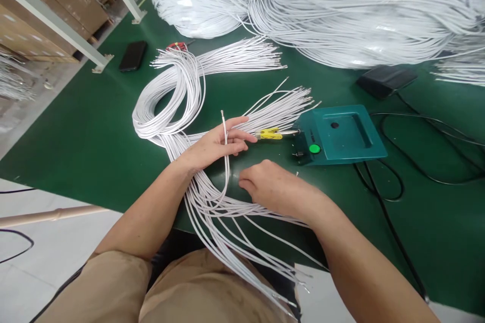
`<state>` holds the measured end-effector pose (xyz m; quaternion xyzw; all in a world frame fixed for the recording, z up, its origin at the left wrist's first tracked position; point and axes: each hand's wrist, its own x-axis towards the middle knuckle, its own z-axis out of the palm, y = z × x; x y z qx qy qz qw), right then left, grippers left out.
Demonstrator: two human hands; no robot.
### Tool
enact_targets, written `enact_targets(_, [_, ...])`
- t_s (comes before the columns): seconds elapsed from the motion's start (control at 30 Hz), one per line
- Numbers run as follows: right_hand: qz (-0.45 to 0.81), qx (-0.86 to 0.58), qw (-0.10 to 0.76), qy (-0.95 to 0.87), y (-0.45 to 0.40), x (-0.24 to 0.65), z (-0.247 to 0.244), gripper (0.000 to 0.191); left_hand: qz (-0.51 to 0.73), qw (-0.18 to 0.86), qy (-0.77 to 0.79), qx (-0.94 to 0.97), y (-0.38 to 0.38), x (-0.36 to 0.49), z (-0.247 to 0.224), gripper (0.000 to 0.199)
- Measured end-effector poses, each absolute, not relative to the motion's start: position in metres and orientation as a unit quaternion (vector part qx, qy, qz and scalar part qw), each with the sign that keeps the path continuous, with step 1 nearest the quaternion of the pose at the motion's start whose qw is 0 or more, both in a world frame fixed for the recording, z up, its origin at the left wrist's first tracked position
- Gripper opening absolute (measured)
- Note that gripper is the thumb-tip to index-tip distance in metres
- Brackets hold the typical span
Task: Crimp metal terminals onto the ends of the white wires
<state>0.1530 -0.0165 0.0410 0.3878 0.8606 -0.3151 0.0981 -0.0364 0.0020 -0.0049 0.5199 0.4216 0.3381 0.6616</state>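
Observation:
Across my left hand [223, 143] runs a single white cable [226, 169], caught at the thumb and fingers, its stripped end pointing up and its lower part curving into the bundle. The index and middle fingers of that hand stretch toward a yellow clip [270, 134] on a metal prong of the teal tester box [341, 133]. My right hand [267, 186] is closed, thumb against curled fingers, just above the loose white cables [212, 201]. Whatever its fingers hold, if anything, is hidden. A coiled bundle of white cables [151, 116] lies beyond my left wrist.
Large heaps of white cable [341, 9] cover the back of the green table [76, 126]. A black phone-like object [132, 55] and red-handled pliers [177, 46] lie at far left. Black cords [401, 161] trail right of the tester, near a black box [386, 81].

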Motion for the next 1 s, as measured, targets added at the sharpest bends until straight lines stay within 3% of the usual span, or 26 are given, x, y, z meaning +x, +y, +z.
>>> enact_targets(0.2, [-0.507, 0.503, -0.158, 0.682, 0.003, 0.16, 0.04, 0.035, 0.36, 0.675, 0.305, 0.567, -0.006, -0.025, -0.004, 0.08])
enact_targets(0.37, [-0.657, 0.445, -0.242, 0.559, 0.002, 0.152, 0.027, 0.03, 0.407, 0.556, 0.302, 0.658, -0.012, -0.011, -0.017, 0.094])
enact_targets(0.53, [-0.696, 0.422, -0.326, 0.48, 0.001, 0.147, 0.019, 0.022, 0.413, 0.543, 0.319, 0.658, -0.015, -0.011, -0.018, 0.1])
enact_targets(0.6, [-0.68, 0.436, -0.361, 0.466, 0.002, 0.148, 0.021, 0.022, 0.421, 0.561, 0.328, 0.632, -0.014, -0.014, -0.013, 0.093])
enact_targets(0.77, [-0.625, 0.462, -0.454, 0.435, 0.005, 0.154, 0.026, 0.021, 0.462, 0.543, 0.448, 0.54, -0.011, -0.014, 0.0, 0.042])
enact_targets(1.0, [-0.679, 0.436, -0.438, 0.397, 0.006, 0.156, 0.025, 0.018, 0.486, 0.551, 0.468, 0.491, -0.012, -0.003, 0.001, 0.032])
